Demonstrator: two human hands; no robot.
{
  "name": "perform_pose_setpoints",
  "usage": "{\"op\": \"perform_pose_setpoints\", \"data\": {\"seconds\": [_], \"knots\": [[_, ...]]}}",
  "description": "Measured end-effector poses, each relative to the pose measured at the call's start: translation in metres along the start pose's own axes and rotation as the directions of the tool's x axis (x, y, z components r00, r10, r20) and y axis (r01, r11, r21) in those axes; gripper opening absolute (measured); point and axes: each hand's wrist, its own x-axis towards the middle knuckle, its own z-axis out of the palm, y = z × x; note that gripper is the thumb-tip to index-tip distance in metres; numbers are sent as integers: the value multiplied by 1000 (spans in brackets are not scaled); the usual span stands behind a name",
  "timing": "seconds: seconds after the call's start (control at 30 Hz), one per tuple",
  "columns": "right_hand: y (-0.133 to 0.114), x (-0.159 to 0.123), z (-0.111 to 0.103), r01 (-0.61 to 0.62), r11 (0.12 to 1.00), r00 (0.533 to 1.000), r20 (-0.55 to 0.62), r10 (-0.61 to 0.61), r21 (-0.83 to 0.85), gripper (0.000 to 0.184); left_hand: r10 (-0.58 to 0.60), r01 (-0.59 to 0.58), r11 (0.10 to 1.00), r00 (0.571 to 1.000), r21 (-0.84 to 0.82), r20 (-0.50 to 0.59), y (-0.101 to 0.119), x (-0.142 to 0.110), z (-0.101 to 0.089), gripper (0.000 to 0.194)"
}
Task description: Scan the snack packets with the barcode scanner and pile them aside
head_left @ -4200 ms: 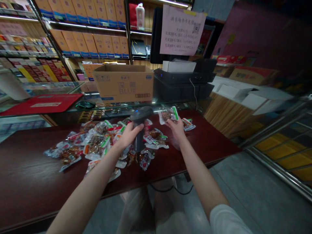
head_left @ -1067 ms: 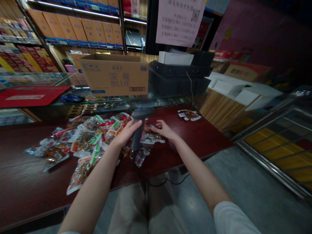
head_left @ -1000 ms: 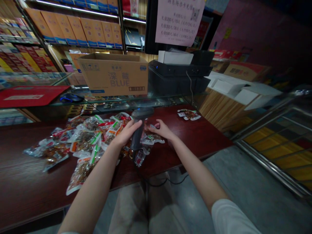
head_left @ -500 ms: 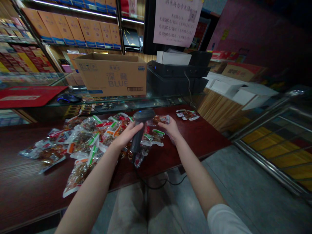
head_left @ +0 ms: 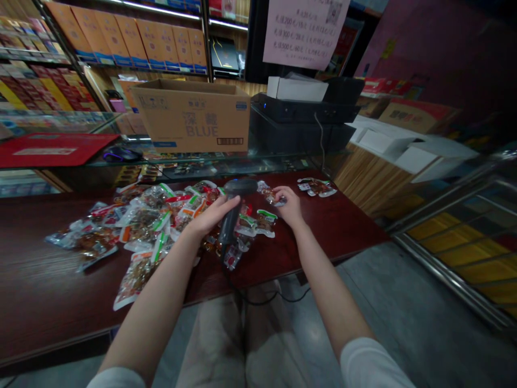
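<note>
My left hand (head_left: 216, 215) is wrapped round the handle of a dark barcode scanner (head_left: 231, 220), its head pointing right and its cable hanging toward my lap. Between the fingers of my right hand (head_left: 290, 206) is a small clear snack packet (head_left: 267, 193) with brown contents, just right of the scanner's head. A heap of similar vacuum-sealed snack packets (head_left: 147, 218), some with green, orange or red edges, covers the table to the left and runs under my left hand. Near the table's right end lie a few separate packets (head_left: 317, 187).
The dark red wooden table (head_left: 323, 226) meets a glass counter behind it. On that counter are a cardboard box (head_left: 194, 121), a black machine (head_left: 302, 116), a mouse (head_left: 121, 154) and a red mat (head_left: 52, 151). A metal railing (head_left: 452, 269) stands at the right.
My right hand has turned the packet and shifted it slightly right, away from the scanner. My left hand keeps its grip on the scanner. The camera view has moved a little.
</note>
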Motion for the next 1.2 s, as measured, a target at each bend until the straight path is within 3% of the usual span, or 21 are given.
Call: {"op": "perform_pose_setpoints", "data": {"seconds": [0.43,0.73,0.8,0.97,1.1,1.2], "knots": [[-7,-5,3,121,992,980,166,-113,-38,10,-75,75,997,996,1,-36,5,-1,-2,48],[-11,-6,3,92,994,972,220,-79,-51,15,-101,103,995,988,10,-116,17,-10,-22,49],[-13,-5,3,29,999,977,214,-21,-32,12,-112,114,994,985,2,-129,17,-9,-23,48],[-12,-3,6,-324,941,939,155,307,100,22,-124,123,992,987,-10,-100,15,-8,-18,42],[-4,-1,9,-450,845,891,86,445,289,31,-97,97,995,995,-9,-35,15,-8,-14,42],[4,1,9,-513,752,847,103,521,414,38,-84,84,996,996,-15,-14,14,-8,-12,42]]}}
